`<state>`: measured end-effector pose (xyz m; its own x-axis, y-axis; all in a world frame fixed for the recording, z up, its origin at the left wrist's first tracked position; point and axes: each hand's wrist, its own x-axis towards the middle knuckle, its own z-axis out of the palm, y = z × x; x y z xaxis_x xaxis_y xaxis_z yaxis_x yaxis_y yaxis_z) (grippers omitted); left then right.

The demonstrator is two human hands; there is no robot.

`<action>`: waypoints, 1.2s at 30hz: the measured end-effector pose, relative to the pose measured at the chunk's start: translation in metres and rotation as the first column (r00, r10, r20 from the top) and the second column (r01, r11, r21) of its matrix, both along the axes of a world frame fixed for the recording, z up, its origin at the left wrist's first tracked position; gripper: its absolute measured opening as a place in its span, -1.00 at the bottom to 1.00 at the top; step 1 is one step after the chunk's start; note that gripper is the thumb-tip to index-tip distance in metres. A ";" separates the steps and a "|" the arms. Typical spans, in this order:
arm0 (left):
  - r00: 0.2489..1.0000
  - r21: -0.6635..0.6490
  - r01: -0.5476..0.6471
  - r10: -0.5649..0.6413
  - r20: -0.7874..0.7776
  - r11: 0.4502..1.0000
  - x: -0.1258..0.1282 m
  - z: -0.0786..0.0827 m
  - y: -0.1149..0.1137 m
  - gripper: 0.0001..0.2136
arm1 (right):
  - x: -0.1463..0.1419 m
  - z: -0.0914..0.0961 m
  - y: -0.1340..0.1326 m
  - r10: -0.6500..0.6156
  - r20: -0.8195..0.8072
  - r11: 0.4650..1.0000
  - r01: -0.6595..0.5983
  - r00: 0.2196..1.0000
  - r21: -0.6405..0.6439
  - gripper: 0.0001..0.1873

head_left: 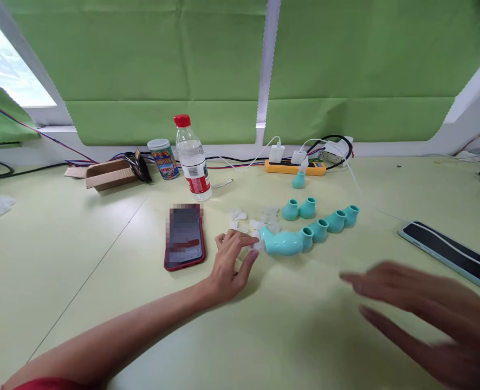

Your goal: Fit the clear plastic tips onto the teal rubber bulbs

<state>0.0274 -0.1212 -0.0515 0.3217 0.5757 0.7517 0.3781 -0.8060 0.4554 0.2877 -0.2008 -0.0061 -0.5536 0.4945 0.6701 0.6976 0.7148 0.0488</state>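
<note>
My left hand [232, 260] pinches a small translucent plastic piece [259, 246] between thumb and fingers. That piece meets the left end of a glossy turquoise, bulb-shaped part [285, 244] lying on its side; whether the two are joined I cannot tell. Several turquoise bulb-shaped pots with open necks [336, 221] run in a row off to its right. Two more pots [307, 208] stand behind, and another turquoise bulb [299, 179] with a translucent tip sits farther back. Loose translucent pieces [269, 216] lie beyond my left fingers. Blurred, my right hand [422, 309] hovers over the table with fingers apart, holding nothing.
A red-cased phone [185, 238] lies left of my left hand. Behind it stand a red-capped bottle [194, 162] and a can [163, 158], beside an open cardboard box [112, 173]. A yellow power strip [294, 167] lies at the back; a dark flat device [453, 254] is at right.
</note>
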 end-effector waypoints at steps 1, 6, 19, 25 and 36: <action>1.000 0.016 0.008 -0.008 -0.017 1.000 0.000 0.000 -0.002 -0.87 | -0.009 0.004 0.014 0.057 0.076 0.998 -0.059 0.996 0.034 -0.69; 0.996 0.034 0.039 -0.036 -0.082 0.999 0.002 0.002 -0.008 -0.86 | -0.057 -0.008 0.069 0.159 0.126 0.980 -0.172 0.979 0.104 -0.65; 0.901 0.223 -0.094 0.178 -0.396 0.970 0.001 -0.002 0.007 -0.85 | -0.064 -0.055 0.085 0.233 -0.250 0.926 -0.293 0.940 -0.238 -0.82; 0.882 0.321 -0.080 0.217 -0.418 0.944 -0.003 -0.005 0.010 -0.90 | -0.063 -0.061 0.087 0.199 -0.167 0.948 -0.233 0.966 -0.218 -0.84; 0.805 0.061 -0.069 0.092 -0.586 0.996 -0.001 -0.005 0.010 -0.91 | -0.064 -0.063 0.085 0.169 -0.086 0.947 -0.186 0.982 -0.261 -0.85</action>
